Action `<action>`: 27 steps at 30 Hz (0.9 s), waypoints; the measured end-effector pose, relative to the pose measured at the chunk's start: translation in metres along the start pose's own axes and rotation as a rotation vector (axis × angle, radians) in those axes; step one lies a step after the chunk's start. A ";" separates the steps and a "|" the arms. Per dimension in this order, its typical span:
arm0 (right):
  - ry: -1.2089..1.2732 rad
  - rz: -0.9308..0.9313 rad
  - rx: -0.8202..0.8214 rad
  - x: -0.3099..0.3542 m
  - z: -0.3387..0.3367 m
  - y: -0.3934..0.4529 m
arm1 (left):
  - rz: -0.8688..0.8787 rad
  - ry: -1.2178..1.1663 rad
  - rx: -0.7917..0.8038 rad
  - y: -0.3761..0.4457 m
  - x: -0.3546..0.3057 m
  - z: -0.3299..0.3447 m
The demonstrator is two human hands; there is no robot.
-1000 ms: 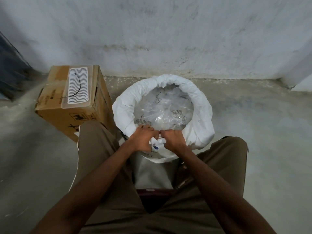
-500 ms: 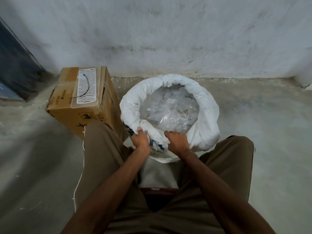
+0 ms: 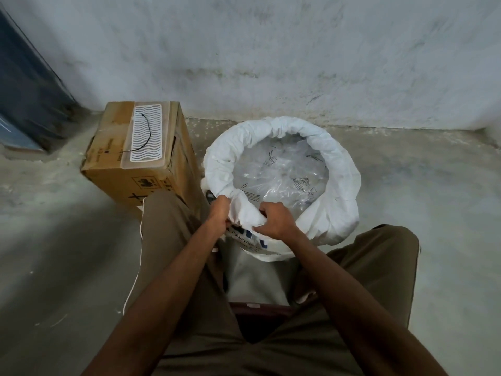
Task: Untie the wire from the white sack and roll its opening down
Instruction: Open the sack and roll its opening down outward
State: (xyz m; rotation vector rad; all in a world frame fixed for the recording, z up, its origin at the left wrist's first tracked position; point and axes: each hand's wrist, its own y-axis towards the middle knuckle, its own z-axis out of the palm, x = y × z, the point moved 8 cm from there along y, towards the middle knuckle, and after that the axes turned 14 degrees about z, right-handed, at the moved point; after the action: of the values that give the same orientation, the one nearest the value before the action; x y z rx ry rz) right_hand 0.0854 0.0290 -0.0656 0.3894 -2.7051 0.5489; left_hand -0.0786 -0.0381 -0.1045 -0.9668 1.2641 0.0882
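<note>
Fingers (image 3: 267, 213) of both hands, L (image 3: 219, 213) + R (image 3: 275, 222), clamped on near rim of white sack (image 3: 339, 202). Sack on floor (image 3: 433, 180) btwn knees, rim rolled all round. Cardboard box (image 3: 141, 158) just left, wire (image 3: 146, 134) on top; right side open.

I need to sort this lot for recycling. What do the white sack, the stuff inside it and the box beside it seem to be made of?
White sack: apparently woven plastic, matte; its rolled rim creases stiffly. Contents: clear glossy plastic film, printed and crinkled. Box: brown corrugated cardboard, taped top.
</note>
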 end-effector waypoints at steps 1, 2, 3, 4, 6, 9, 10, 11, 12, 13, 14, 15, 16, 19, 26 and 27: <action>-0.021 0.000 -0.004 0.002 0.003 -0.002 | 0.064 0.077 -0.060 0.000 -0.009 -0.011; -0.053 -0.004 -0.011 0.006 0.007 -0.004 | 0.153 0.159 -0.132 0.001 -0.020 -0.022; -0.096 -0.007 -0.025 0.011 0.011 -0.006 | 0.234 0.182 -0.171 0.001 -0.028 -0.030; -0.138 -0.015 -0.047 0.014 0.014 -0.007 | 0.295 0.193 -0.179 0.004 -0.033 -0.033; -0.222 -0.033 -0.094 0.020 0.018 -0.008 | 0.319 0.140 -0.158 0.006 -0.037 -0.028; -0.352 -0.087 -0.138 0.023 0.023 -0.014 | 0.236 0.077 -0.171 0.018 -0.035 -0.024; -0.377 -0.101 -0.143 0.022 0.025 -0.016 | 0.201 0.053 -0.177 0.024 -0.033 -0.025; -0.374 -0.111 -0.147 0.022 0.025 -0.017 | 0.164 0.027 -0.173 0.030 -0.031 -0.025; -0.347 -0.121 -0.152 0.022 0.024 -0.017 | 0.139 0.001 -0.171 0.035 -0.030 -0.026; -0.304 -0.120 -0.156 0.021 0.023 -0.014 | 0.115 -0.033 -0.161 0.040 -0.031 -0.026; -0.257 -0.118 -0.152 0.020 0.021 -0.011 | 0.097 -0.068 -0.155 0.046 -0.030 -0.027; -0.213 -0.105 -0.118 0.018 0.021 -0.007 | 0.077 -0.102 -0.152 0.048 -0.029 -0.027; -0.129 -0.082 -0.068 0.016 0.022 -0.004 | 0.059 -0.135 -0.148 0.049 -0.028 -0.027; 0.245 0.011 0.093 0.020 0.024 0.004 | 0.019 -0.291 -0.107 0.048 -0.029 -0.024; 0.205 -0.060 -0.038 0.046 0.032 0.018 | 0.075 -0.298 0.050 0.052 -0.041 -0.018; 0.195 -0.048 -0.058 0.047 0.032 0.018 | 0.107 -0.223 0.091 0.053 -0.044 -0.016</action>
State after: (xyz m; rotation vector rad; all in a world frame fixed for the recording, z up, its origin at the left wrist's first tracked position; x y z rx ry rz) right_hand 0.0282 0.0227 -0.0813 0.3648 -2.5120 0.4684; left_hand -0.1354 0.0040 -0.0977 -0.7879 1.1036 0.2142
